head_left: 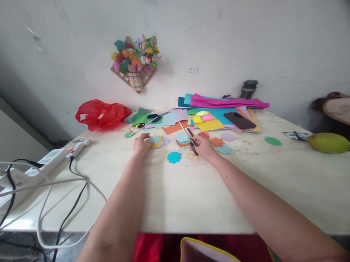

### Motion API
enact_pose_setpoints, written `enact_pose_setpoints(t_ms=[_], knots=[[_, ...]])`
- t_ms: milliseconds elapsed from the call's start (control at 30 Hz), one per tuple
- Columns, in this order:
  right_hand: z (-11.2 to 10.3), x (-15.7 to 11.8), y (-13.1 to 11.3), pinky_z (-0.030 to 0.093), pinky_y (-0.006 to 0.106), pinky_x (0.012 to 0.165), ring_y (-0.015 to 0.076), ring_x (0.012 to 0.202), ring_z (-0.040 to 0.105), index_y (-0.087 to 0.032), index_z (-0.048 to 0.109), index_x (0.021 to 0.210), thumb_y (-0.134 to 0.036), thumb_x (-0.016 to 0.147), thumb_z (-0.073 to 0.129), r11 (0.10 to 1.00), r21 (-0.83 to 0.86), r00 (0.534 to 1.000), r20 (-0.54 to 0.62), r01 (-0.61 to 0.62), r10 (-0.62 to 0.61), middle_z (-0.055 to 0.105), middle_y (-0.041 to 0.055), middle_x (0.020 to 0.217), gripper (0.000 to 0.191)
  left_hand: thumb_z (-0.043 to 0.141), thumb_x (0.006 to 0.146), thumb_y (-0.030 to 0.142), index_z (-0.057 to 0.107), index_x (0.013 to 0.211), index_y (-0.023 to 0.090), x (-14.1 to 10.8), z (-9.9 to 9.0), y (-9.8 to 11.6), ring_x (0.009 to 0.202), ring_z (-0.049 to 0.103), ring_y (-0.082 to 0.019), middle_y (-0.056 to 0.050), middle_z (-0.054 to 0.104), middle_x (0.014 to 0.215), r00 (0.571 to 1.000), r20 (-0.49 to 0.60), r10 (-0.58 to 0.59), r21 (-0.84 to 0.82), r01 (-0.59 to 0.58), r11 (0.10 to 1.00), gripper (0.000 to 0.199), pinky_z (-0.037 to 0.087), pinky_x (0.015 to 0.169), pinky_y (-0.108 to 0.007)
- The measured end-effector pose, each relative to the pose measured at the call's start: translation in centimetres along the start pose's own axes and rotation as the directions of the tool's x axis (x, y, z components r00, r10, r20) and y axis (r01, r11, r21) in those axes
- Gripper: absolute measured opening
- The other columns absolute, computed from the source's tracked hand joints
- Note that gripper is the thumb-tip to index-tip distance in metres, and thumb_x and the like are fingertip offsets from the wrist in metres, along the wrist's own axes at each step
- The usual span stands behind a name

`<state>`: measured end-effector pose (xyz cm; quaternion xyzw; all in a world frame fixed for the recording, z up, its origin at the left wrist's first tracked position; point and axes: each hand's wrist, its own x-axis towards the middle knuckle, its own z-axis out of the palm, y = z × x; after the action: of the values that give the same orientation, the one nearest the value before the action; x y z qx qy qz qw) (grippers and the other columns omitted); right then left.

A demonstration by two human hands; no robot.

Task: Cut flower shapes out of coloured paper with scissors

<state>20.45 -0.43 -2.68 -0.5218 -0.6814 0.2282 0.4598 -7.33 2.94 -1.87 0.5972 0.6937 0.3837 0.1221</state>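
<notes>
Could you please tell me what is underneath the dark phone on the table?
The phone lies on coloured paper sheets; blue shows past its left end and tan past its right. Whatever its body directly covers cannot be seen.

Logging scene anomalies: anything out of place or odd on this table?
Small paper scraps lie scattered by the right hand, untidy beside the scalloped cutouts. A yellow-green, fruit-like object on the right of the table seems unrelated to the coloured paper. No clear damage.
</notes>
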Motion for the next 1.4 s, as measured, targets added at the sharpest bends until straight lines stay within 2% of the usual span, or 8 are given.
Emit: enact_pose_setpoints(t_ms=[133,267,500,633,833,1000,1200,1400], knots=[[0.0,0.0,0.0,0.043,0.024,0.05,0.016,0.058,0.06,-0.02,0.066,0.081,-0.027,0.061,0.07,1.0,0.007,1.0,-0.005,0.003,-0.003,0.066,0.0012,0.064,0.021,0.062,0.061,0.02,0.06,0.107,0.022,0.0,0.0,0.1,0.102,0.057,-0.022,-0.004,0.068,0.101,0.999,-0.024,0.048,0.014,-0.048,0.999,0.046,0.041,0.09,-0.033],[0.0,0.0,0.0,0.042,0.024,0.049,0.017,0.058,0.06,-0.02,0.066,0.08,-0.026,0.06,0.071,1.0,0.021,1.0,0.0,-0.017,0.017,0.067,0.0023,0.064,0.021,0.062,0.06,0.02,0.061,0.105,0.022,0.1,-0.1,0.0,0.093,0.059,-0.021,-0.003,0.067,0.091,0.999,-0.03,0.021,-0.001,-0.021,1.0,0.045,0.044,0.083,-0.032],[-0.1,-0.1,0.0,0.04,0.024,0.047,0.0163,0.056,0.058,-0.021,0.067,0.081,-0.027,0.06,0.071,1.0,-0.002,1.0,0.008,-0.02,0.02,0.066,0.001,0.061,0.022,0.065,0.056,0.02,0.067,0.079,0.019,-0.1,-0.4,0.4,0.072,0.061,-0.019,-0.002,0.065,0.071,0.998,-0.026,-0.049,-0.185,0.044,0.982,0.023,0.046,0.071,-0.03],[-0.2,-0.1,-0.1,0.039,0.023,0.046,0.0155,0.054,0.057,-0.02,0.067,0.081,-0.029,0.061,0.07,1.0,-0.017,1.0,-0.006,-0.012,0.012,0.065,0.0012,0.06,0.022,0.068,0.056,0.02,0.065,0.067,0.017,-0.4,-0.5,0.5,0.064,0.059,-0.018,-0.001,0.062,0.062,0.992,-0.006,-0.124,-0.358,0.113,0.927,0.012,0.046,0.067,-0.031],[-0.2,-0.2,-0.3,0.039,0.022,0.046,0.0145,0.054,0.057,-0.019,0.067,0.081,-0.028,0.061,0.069,1.0,-0.007,1.0,0.005,-0.006,0.006,0.065,0.0004,0.059,0.022,0.071,0.056,0.026,0.061,0.068,0.017,-0.2,-0.1,0.2,0.06,0.058,-0.014,0.0,0.061,0.061,0.993,0.022,-0.117,-0.564,0.109,0.819,0.018,0.047,0.065,-0.029],[-0.3,-0.2,-0.3,0.039,0.022,0.045,0.0149,0.056,0.058,-0.018,0.066,0.085,-0.028,0.061,0.07,0.999,0.014,0.999,0.024,-0.042,0.041,0.066,0.0009,0.062,0.026,0.074,0.048,0.026,0.057,0.067,0.016,-0.4,-0.2,0.7,0.058,0.058,-0.013,0.0,0.061,0.06,0.993,0.034,-0.111,-0.668,0.105,0.736,0.027,0.047,0.062,-0.027],[-0.2,-0.1,-0.2,0.042,0.023,0.048,0.0159,0.058,0.06,-0.019,0.066,0.082,-0.027,0.06,0.071,0.999,0.021,0.999,0.022,-0.028,0.027,0.067,0.0015,0.064,0.024,0.075,0.042,0.027,0.059,0.08,0.018,-0.8,-1.0,1.5,0.06,0.059,-0.016,0.002,0.058,0.059,0.987,0.031,-0.156,-0.636,0.14,0.759,0.042,0.046,0.058,-0.027],[-0.1,-0.1,0.1,0.043,0.024,0.048,0.0167,0.058,0.061,-0.02,0.066,0.081,-0.027,0.06,0.071,1.0,0.012,1.0,0.003,-0.015,0.015,0.067,0.0007,0.063,0.023,0.074,0.043,0.027,0.061,0.081,0.019,-0.8,-1.0,1.4,0.06,0.056,-0.014,0.005,0.051,0.057,0.996,-0.019,-0.088,-0.678,0.052,0.733,0.041,0.047,0.061,-0.028]])
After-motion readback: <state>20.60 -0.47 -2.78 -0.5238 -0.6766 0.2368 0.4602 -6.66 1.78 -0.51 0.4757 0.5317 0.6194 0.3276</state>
